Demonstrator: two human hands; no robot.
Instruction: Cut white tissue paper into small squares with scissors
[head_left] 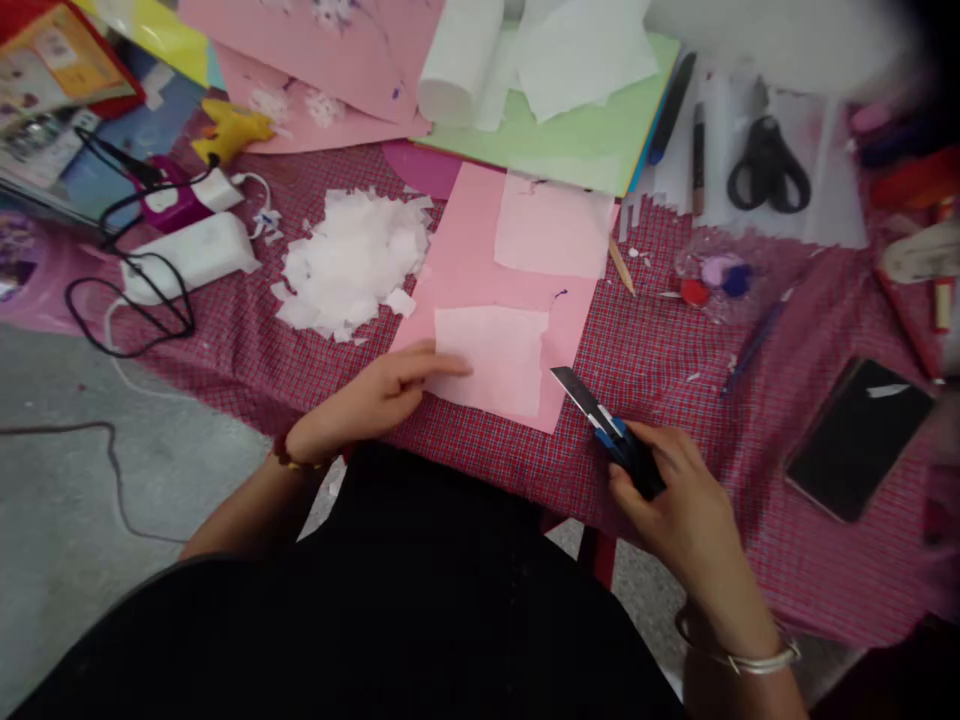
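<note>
My left hand (375,395) lies flat with fingers stretched out on the near left edge of a pink paper sheet (480,260), beside a pale square of thin paper (499,355) laid on it. A second pale square (553,225) lies at the sheet's far end. My right hand (675,500) is closed round a blue and black utility knife (607,425). Its blade is out and points toward the pink sheet's near right corner, just short of it.
A pile of white paper scraps (352,260) lies left of the sheet on the red checked cloth (660,350). Scissors (766,165), pens, a green sheet (585,140) and a paper roll (457,60) are behind. A dark phone (859,435) lies right; a glue gun (187,255) with cables left.
</note>
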